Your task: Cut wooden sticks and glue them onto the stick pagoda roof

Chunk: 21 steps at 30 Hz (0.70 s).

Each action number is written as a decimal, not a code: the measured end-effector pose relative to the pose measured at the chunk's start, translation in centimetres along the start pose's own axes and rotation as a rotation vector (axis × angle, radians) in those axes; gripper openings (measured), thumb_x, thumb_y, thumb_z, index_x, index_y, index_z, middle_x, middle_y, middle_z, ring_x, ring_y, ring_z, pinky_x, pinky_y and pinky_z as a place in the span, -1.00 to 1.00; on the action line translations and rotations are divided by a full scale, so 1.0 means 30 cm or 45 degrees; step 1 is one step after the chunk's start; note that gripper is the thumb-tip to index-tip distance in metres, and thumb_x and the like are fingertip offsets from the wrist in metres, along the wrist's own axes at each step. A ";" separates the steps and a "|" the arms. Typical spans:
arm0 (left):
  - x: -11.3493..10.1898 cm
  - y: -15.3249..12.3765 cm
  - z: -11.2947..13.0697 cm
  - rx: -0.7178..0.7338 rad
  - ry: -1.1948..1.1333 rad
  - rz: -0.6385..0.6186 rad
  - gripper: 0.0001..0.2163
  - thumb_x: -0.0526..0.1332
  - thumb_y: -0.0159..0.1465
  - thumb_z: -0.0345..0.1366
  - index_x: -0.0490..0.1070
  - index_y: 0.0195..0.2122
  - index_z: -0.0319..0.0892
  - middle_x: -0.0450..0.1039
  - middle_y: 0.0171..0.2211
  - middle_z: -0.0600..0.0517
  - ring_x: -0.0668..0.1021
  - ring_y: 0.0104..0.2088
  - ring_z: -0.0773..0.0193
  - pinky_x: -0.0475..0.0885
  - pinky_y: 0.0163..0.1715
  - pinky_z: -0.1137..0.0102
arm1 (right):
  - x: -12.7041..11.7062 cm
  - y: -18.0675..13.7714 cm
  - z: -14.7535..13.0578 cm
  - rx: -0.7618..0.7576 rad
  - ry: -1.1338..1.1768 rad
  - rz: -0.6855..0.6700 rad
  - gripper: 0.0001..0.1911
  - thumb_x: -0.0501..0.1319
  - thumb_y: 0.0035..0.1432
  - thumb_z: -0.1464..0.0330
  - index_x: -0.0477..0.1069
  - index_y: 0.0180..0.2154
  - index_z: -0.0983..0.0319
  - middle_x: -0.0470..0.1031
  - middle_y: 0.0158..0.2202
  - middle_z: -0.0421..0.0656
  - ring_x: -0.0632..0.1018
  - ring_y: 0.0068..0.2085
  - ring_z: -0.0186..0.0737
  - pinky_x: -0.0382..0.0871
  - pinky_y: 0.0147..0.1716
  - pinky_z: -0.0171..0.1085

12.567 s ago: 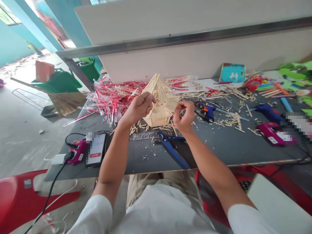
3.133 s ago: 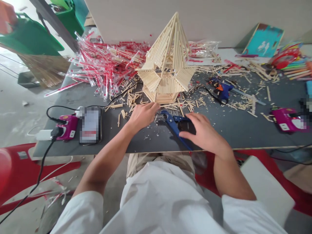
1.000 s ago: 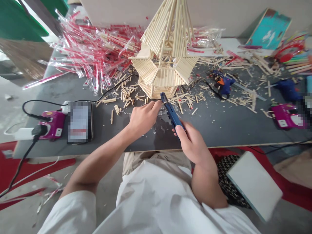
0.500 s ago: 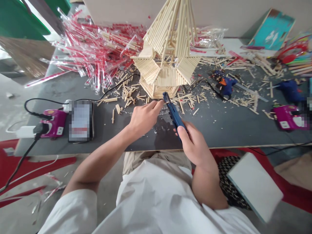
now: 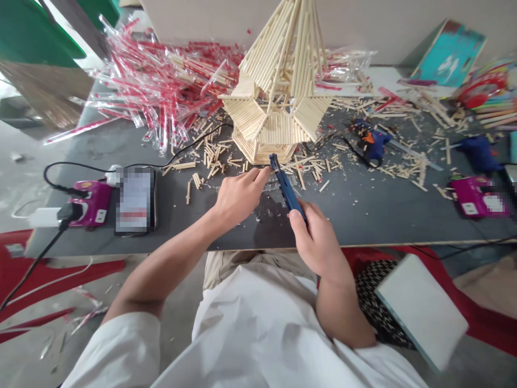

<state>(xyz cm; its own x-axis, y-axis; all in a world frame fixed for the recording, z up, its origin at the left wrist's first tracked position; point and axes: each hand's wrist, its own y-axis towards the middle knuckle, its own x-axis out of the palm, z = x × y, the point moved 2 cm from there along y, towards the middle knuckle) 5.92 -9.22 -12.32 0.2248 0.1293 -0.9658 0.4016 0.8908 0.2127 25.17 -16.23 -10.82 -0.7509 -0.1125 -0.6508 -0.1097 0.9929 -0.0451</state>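
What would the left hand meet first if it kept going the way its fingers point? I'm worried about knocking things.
Probably the blue cutter's head, right at the left hand's fingertips; just beyond stands the stick model's base. Depth is unclear.

We see a dark grey table [image 5: 363,215] with a pale near edge. At its far middle stands a stick-built model house [image 5: 278,102], ringed by scattered cut sticks [image 5: 210,156]. A heap of red-and-clear wrappers [image 5: 161,91] fills the far left corner. Near the left edge lie a phone [image 5: 134,199] and a magenta glue gun [image 5: 86,203] with a black cord. Right of the model we find a blue glue gun [image 5: 374,141], then another blue one [image 5: 480,151] and a second magenta glue gun [image 5: 479,195] at the right edge.
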 end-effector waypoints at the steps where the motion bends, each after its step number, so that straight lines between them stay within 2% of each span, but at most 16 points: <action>1: -0.001 0.000 0.001 -0.005 0.004 -0.008 -0.61 0.04 0.36 -0.51 0.35 0.17 -0.13 0.60 -0.18 -0.01 0.63 -0.27 0.26 0.22 -0.52 0.41 | 0.000 0.000 -0.001 -0.003 -0.001 0.003 -0.51 -0.02 0.48 0.10 0.41 0.19 0.24 0.53 -0.03 0.03 0.56 -0.01 0.05 0.41 0.05 0.01; 7: -0.006 0.000 0.006 -0.019 0.008 -0.025 -0.61 0.03 0.36 -0.50 0.35 0.17 -0.13 0.60 -0.17 -0.01 0.64 -0.26 0.25 0.22 -0.53 0.40 | -0.002 0.006 0.004 -0.019 0.015 -0.013 -0.49 -0.03 0.49 0.11 0.42 0.19 0.28 0.53 -0.03 0.05 0.56 0.02 0.07 0.39 0.07 0.04; 14: -0.008 -0.002 0.004 0.019 0.045 0.007 -0.59 0.05 0.32 -0.52 0.34 0.17 -0.15 0.59 -0.21 0.03 0.63 -0.30 0.25 0.07 -0.56 0.35 | -0.004 0.008 0.014 -0.016 0.050 -0.035 -0.50 -0.02 0.48 0.09 0.44 0.17 0.24 0.55 -0.07 0.04 0.59 -0.02 0.08 0.42 0.05 0.06; 21: -0.015 -0.001 0.006 0.002 0.053 -0.047 -0.62 0.05 0.34 -0.50 0.35 0.16 -0.15 0.58 -0.20 0.02 0.62 -0.31 0.25 0.10 -0.56 0.36 | -0.006 0.009 0.014 -0.031 0.051 -0.029 -0.52 -0.02 0.49 0.10 0.43 0.17 0.23 0.55 -0.07 0.04 0.59 0.00 0.07 0.42 0.06 0.04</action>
<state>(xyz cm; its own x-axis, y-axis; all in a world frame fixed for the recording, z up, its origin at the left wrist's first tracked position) 5.97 -9.38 -11.87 0.1725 0.1146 -0.9783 0.4105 0.8945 0.1772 25.54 -15.92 -11.04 -0.7732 -0.1371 -0.6192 -0.1424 0.9890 -0.0411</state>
